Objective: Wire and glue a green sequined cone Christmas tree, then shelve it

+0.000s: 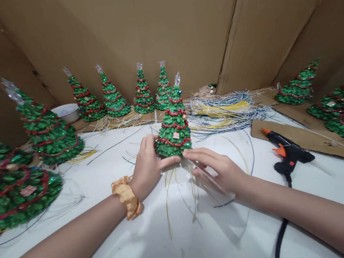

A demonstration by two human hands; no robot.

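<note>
A small green Christmas tree with red garlands, tiny ornaments and a clear star top stands upright on the white tabletop before me. My left hand is closed round the left side of its base, the thumb lying along the front edge. At the tree's lower right, my right hand has its fingertips against the base. Its other fingers curl on thin wires, partly smeared by motion. Loose yellow and white wires trail from under the base toward me. An orange scrunchie circles my left wrist.
More decorated trees stand at the left, along the back and at the right. A wire bundle lies behind. At the right, a black and orange glue gun rests by a cardboard piece; its cable runs toward me. Cardboard walls enclose the table.
</note>
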